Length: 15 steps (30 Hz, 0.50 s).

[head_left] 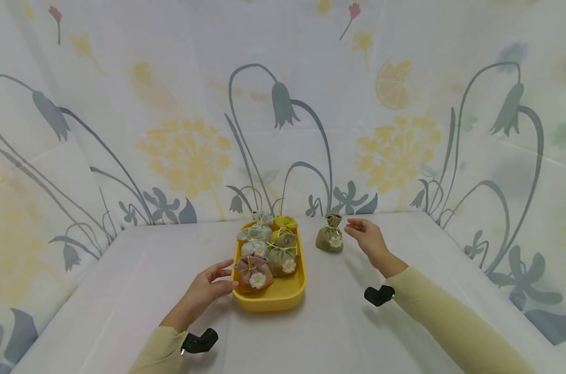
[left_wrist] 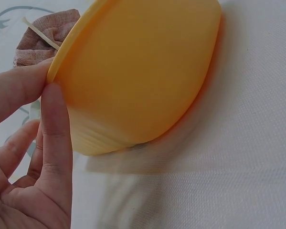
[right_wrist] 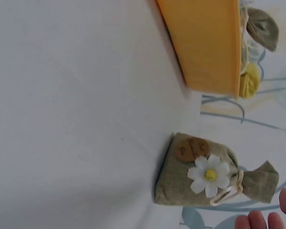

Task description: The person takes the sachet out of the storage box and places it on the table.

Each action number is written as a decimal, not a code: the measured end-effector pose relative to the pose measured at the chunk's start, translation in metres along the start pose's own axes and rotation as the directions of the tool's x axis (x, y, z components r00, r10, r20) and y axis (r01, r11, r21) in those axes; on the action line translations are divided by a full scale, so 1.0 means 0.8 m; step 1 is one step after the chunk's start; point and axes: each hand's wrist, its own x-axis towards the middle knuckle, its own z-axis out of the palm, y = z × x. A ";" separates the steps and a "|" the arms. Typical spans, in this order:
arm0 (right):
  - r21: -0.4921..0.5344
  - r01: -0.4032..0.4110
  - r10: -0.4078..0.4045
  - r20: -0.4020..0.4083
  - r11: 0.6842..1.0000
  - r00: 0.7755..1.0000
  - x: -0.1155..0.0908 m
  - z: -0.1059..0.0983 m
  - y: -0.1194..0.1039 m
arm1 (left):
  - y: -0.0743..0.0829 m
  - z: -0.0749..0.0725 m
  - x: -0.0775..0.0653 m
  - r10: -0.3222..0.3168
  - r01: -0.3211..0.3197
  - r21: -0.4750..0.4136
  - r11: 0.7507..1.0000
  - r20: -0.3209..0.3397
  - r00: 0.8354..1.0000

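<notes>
A yellow tray point(head_left: 283, 304) sits on the table, filled with small drawstring pouches. My left hand point(head_left: 208, 285) is at its left side; a thumb and finger pinch the tray's rim point(left_wrist: 66, 52) in the left wrist view. Closest to that hand is a dusty-pink pouch point(head_left: 252, 275) with a white flower. An olive pouch point(head_left: 328, 241) stands upright right of the tray; the right wrist view shows its white flower point(right_wrist: 209, 175) and round brown tag point(right_wrist: 192, 149). My right hand point(head_left: 371, 244) hovers just right of its tied neck, fingers extended, not touching it.
Inside the tray are another olive pouch point(head_left: 281, 257), pale grey pouches point(head_left: 252, 241) and a yellow-green pouch point(head_left: 285, 223). A white cloth point(head_left: 339, 332) covers the table. Behind rises a flower-printed curtain point(head_left: 283, 156). Each wrist carries a black device point(head_left: 379, 295).
</notes>
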 end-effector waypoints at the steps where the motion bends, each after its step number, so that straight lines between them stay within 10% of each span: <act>1: 0.003 -0.004 0.004 0.005 1.000 1.000 -0.005 0.001 0.000 | 0.000 0.000 0.000 -0.002 0.002 0.002 1.000 -0.001 1.000; 15: 0.075 0.037 -0.046 0.126 0.997 0.991 -0.052 0.021 -0.010 | -0.002 0.001 0.000 -0.003 0.003 0.003 1.000 -0.005 1.000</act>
